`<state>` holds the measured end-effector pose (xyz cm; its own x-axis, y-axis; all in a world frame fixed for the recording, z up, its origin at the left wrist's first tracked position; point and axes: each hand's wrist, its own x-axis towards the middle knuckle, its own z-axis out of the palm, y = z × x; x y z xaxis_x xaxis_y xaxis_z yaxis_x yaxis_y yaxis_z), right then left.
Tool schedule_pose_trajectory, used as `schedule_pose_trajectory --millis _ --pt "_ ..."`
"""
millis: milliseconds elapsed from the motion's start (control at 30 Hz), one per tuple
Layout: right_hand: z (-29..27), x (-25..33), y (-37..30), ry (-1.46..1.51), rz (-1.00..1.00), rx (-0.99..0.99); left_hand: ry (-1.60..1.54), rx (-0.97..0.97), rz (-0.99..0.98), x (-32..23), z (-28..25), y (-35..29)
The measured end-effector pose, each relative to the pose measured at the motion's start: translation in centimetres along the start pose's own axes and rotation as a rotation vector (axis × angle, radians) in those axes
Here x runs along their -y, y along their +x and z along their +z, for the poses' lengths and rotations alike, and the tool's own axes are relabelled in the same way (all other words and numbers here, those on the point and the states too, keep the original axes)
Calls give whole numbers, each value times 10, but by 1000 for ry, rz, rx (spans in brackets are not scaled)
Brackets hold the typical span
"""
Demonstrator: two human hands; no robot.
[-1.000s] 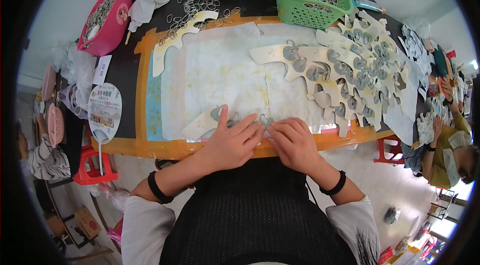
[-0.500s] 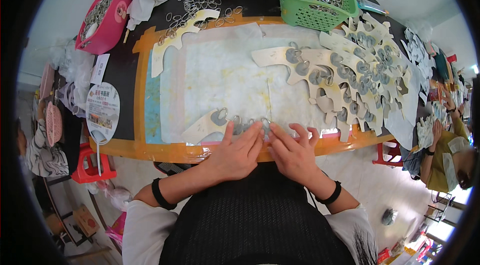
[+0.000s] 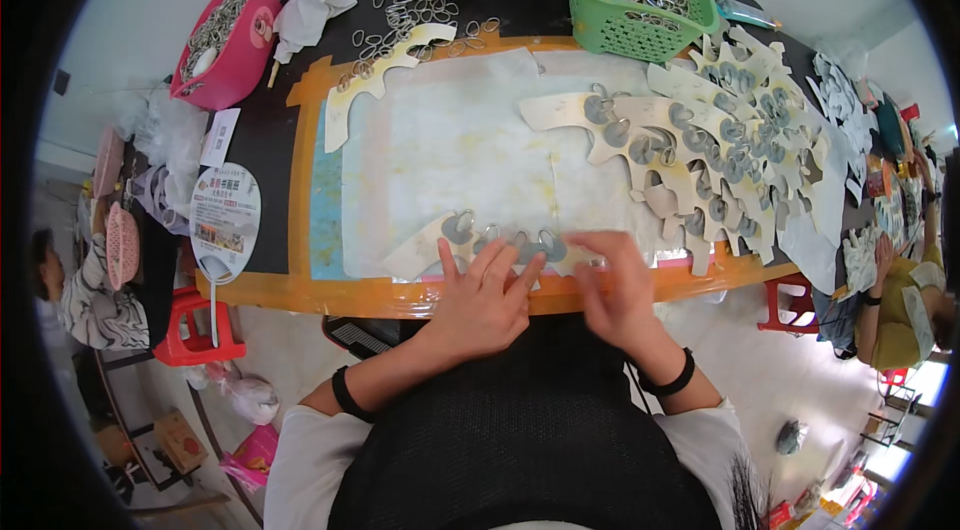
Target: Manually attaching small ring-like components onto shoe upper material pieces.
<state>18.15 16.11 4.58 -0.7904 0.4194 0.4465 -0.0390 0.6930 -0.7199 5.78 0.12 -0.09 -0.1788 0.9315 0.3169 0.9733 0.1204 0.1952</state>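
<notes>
A curved cream cut piece (image 3: 412, 252) lies near the table's front edge, with grey oval patches and metal rings (image 3: 547, 239) along it. My left hand (image 3: 478, 298) rests on this piece, its fingers spread and pressing down between the rings. My right hand (image 3: 622, 287) is by the piece's right end, slightly blurred; its thumb and fingers are apart and I see nothing between them. Part of the piece is hidden under my fingers. At the far left of the work sheet, a similar cream piece (image 3: 367, 90) has loose metal rings (image 3: 425, 5) on and behind it.
A pile of ringed cream pieces (image 3: 715, 135) covers the right side. Behind stand a green basket (image 3: 628, 30) and, to the left, a pink basket (image 3: 235, 55), both with metal rings. A round fan (image 3: 225, 215) overhangs the front left edge. Other people sit at both sides.
My right hand has lifted off the middle of the piece and moved right. My left hand stays on it, its fingers more spread. The whole view has shifted slightly.
</notes>
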Motion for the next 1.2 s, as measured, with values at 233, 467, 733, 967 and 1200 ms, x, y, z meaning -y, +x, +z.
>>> schedule_pose_trajectory --millis 233,467,733,967,1200 --pt "18 -9 0 -128 -33 189 -19 -34 45 5 -17 -3" --pt "16 -2 5 -263 -112 162 -208 -164 -60 40 -35 -17" --pt "37 8 12 -279 -231 123 -296 -157 -245 44 -45 5" --pt "49 -1 3 -188 -170 151 -359 -193 -345 38 -25 24" --pt "49 -1 3 -227 -161 189 -187 -238 -404 28 -16 20"
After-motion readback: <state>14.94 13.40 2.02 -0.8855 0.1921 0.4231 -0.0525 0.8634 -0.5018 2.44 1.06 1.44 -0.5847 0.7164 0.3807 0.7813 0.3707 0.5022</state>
